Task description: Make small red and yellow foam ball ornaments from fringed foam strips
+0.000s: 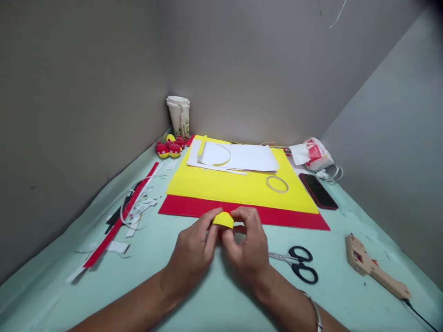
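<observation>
Both my hands meet over the pale green table, just in front of a red sheet (297, 220). My left hand (194, 251) and my right hand (249, 244) pinch a small yellow rolled paper coil (223, 220) between their fingertips. Both hands are closed around it. A hint of red shows under the coil, between the fingers. A yellow sheet (242, 189) lies on the red one, with white papers (242, 157) and a thin paper ring (277, 183) on top.
Black-handled scissors (297, 263) lie right of my right hand. A glue gun (374, 267) sits far right, a phone (318, 191) and tissue pack (313, 154) behind. Paper scraps and strips (128, 214) lie left. Red-yellow paper figures (169, 147) and a cup (180, 115) stand in the corner.
</observation>
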The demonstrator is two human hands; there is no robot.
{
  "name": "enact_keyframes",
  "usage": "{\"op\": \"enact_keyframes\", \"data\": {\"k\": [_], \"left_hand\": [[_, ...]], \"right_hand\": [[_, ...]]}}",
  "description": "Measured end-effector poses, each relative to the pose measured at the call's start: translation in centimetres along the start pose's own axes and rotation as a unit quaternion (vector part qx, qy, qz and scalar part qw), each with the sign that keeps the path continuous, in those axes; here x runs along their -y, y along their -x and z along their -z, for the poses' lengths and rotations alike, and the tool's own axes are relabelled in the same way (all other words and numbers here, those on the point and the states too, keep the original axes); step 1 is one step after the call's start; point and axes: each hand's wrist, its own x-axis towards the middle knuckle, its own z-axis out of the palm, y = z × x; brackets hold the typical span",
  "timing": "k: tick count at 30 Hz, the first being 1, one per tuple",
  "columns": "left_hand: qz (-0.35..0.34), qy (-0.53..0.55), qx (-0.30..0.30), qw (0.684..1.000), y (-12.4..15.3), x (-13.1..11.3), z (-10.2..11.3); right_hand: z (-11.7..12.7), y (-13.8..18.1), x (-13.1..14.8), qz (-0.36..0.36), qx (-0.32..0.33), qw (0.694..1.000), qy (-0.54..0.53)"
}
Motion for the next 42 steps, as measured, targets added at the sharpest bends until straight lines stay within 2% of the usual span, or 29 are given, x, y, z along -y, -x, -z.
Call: {"op": "enact_keyframes", "data": {"k": [5, 10, 21, 25, 29, 31, 33, 35, 38, 42], "left_hand": [[-0.029, -0.027, -0.012, 0.999, 0.1, 0.4, -0.3], [-0.077, -0.049, -0.03, 0.995, 0.3, 0.5, -0.4], [-0.107, -0.055, -0.034, 0.992, 0.6, 0.6, -0.5], [-0.09, -0.038, -0.033, 0.995, 0.6, 0.3, -0.5], [0.012, 0.02, 0.004, 1.0, 0.5, -0.4, -0.3], [0.055, 0.046, 0.028, 0.997, 0.4, -0.5, -0.2], [0.079, 0.049, 0.037, 0.995, 0.1, -0.5, -0.1], [0.081, 0.032, 0.033, 0.996, 0.0, -0.2, -0.1], [0.04, 0.004, 0.017, 0.999, 0.1, 0.1, -0.2], [-0.008, -0.014, -0.001, 1.0, 0.4, 0.2, -0.3]], "right_hand": [[0.3, 0.2, -0.3, 0.075, 0.024, 0.995, 0.064], [0.3, 0.1, -0.2, 0.113, 0.003, 0.99, 0.084], [0.1, 0.4, 0.1, 0.094, -0.013, 0.993, 0.073], [0.0, 0.3, 0.4, 0.061, -0.025, 0.996, 0.053], [-0.2, 0.1, 0.6, -0.061, -0.027, 0.997, -0.03], [-0.3, 0.0, 0.6, -0.094, -0.015, 0.993, -0.062], [-0.3, 0.0, 0.4, -0.077, 0.008, 0.996, -0.05], [-0.2, 0.1, 0.2, -0.028, 0.027, 0.999, -0.01], [0.0, 0.2, -0.1, 0.043, 0.031, 0.998, 0.046], [0.2, 0.3, -0.3, 0.089, 0.023, 0.993, 0.072]]}}
